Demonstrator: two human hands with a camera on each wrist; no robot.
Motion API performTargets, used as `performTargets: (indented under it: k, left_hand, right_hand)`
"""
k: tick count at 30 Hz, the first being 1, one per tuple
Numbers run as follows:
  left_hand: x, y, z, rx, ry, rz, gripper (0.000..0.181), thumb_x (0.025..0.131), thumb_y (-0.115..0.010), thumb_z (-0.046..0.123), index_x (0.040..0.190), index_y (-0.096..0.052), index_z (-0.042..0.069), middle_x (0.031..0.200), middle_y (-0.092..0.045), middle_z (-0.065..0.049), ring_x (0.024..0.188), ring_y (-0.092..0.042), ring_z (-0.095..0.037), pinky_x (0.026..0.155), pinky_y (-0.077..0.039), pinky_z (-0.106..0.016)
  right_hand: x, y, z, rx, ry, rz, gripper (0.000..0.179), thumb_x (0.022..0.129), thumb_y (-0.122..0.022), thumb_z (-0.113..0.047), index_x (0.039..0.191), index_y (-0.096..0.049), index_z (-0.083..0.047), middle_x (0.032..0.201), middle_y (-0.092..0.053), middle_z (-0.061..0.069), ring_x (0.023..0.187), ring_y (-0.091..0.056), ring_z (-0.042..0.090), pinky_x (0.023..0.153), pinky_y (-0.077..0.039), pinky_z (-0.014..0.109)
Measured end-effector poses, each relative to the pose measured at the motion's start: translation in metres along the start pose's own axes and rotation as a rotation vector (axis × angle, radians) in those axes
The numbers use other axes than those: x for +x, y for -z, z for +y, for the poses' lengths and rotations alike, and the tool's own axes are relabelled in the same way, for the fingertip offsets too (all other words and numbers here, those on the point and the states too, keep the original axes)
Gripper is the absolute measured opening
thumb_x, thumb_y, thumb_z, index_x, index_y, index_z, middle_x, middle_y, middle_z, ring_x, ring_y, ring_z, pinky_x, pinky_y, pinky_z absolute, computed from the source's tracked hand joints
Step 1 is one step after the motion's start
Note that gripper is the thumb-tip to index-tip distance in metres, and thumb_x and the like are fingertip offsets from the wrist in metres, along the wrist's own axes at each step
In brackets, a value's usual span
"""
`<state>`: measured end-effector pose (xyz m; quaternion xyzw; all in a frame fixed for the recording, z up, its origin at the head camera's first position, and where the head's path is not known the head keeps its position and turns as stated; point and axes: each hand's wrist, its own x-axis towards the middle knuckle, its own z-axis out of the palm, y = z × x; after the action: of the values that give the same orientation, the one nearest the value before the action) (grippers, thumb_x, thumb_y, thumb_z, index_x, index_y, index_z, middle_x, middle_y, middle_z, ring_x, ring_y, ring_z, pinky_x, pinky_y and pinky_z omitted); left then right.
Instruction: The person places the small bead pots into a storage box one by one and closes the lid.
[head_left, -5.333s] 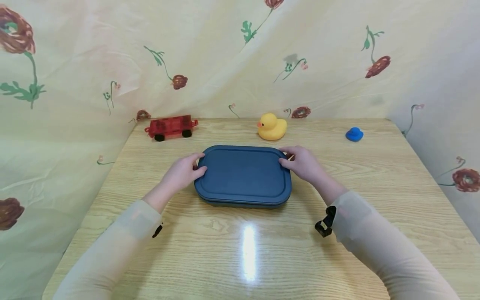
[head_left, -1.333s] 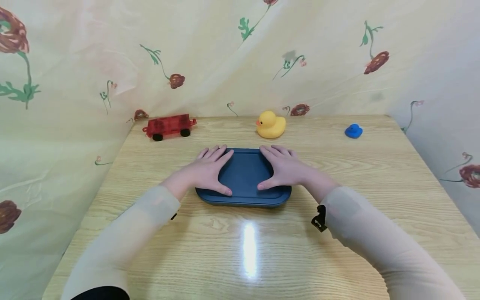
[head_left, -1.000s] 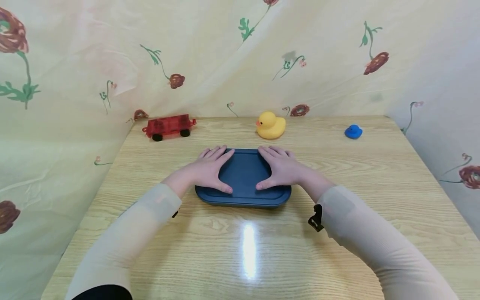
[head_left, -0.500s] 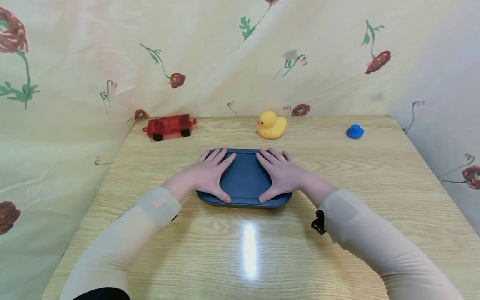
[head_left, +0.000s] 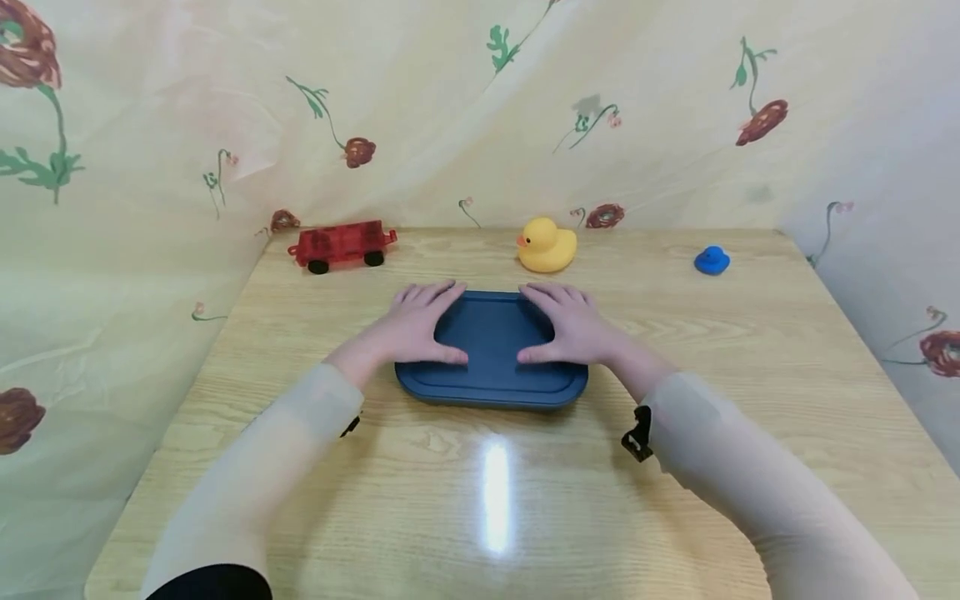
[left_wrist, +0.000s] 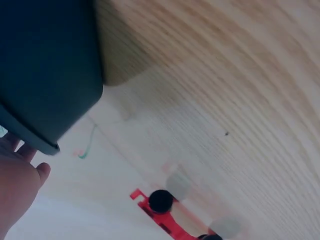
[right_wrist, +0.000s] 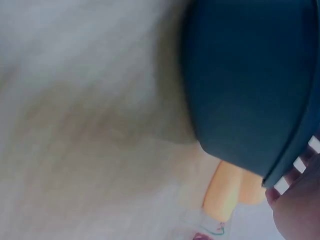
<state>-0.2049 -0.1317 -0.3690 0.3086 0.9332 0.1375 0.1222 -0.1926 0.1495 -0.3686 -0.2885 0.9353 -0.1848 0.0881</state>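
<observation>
A dark blue rectangular box with a rounded lid rests on the table. My left hand lies spread over the left part of the lid, and my right hand over the right part. The fingers of both reach the lid's far edge, while the thumbs point inward across its top. In the left wrist view the box's side wall shows, with my left hand at the lid rim. The right wrist view has the box wall and my right hand at the rim.
Along the back of the wooden table stand a red toy wagon at left, a yellow rubber duck in the middle and a small blue duck at right. A flowered cloth hangs behind.
Earlier my hands held the box's two ends; then they moved inward onto the lid. Since half a second ago both thumbs have moved from the near edge towards the lid's middle.
</observation>
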Motion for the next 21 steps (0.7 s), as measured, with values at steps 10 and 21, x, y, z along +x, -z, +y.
performTargets:
  k: [10, 21]
  left_hand:
    - [0.034, 0.015, -0.016, -0.214, -0.023, -0.042, 0.065, 0.089, -0.060, 0.047, 0.146, -0.036, 0.028, 0.150, -0.026, -0.012, 0.136, -0.024, -0.033, 0.107, -0.021, -0.052]
    - [0.043, 0.010, -0.030, -0.327, -0.021, -0.071, 0.042, 0.100, -0.048, 0.023, 0.141, -0.045, 0.026, 0.140, -0.044, -0.008, 0.129, -0.038, -0.024, 0.106, -0.030, -0.041]
  right_hand:
    - [0.035, 0.014, 0.019, 0.258, 0.034, -0.037, 0.051, 0.091, -0.061, -0.039, 0.134, -0.054, -0.014, 0.134, -0.047, 0.015, 0.124, -0.041, 0.031, 0.103, -0.031, 0.050]
    - [0.035, 0.004, 0.039, 0.398, -0.069, -0.047, 0.038, 0.098, -0.052, -0.028, 0.134, -0.056, -0.016, 0.135, -0.051, 0.009, 0.123, -0.046, 0.025, 0.099, -0.037, 0.045]
